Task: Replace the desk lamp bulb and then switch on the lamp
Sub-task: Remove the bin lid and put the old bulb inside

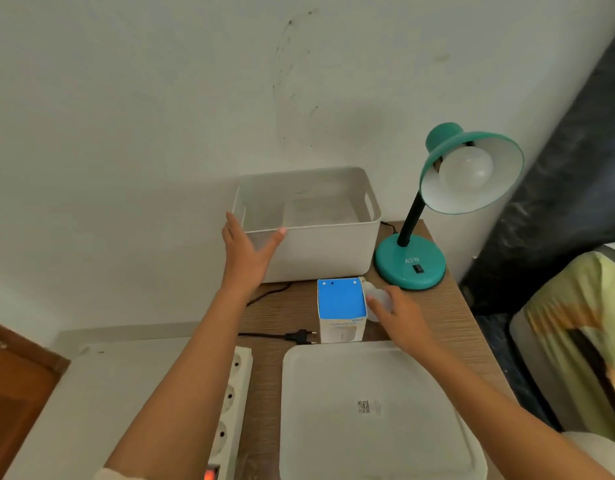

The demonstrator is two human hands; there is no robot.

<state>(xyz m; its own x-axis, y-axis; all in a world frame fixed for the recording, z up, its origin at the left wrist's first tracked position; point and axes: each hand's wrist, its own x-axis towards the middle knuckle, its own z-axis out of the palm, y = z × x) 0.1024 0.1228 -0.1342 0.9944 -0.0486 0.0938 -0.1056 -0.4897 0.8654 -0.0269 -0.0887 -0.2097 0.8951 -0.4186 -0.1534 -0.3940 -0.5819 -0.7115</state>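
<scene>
My left hand [245,252] rests spread against the front wall of the open white plastic storage bin [319,251], fingers apart, gripping nothing. One blue-topped cardboard bulb box [340,308] stands on the wooden counter [451,317]. Just right of it my right hand [401,315] has its grip curled over the loose frosted white bulb [377,299] lying there, its screw base toward the box. I count two bulbs; the other bulb [467,168] sits in the one teal metal desk lamp [472,171]. Likely light, smooth and fragile, so hold the globe gently.
</scene>
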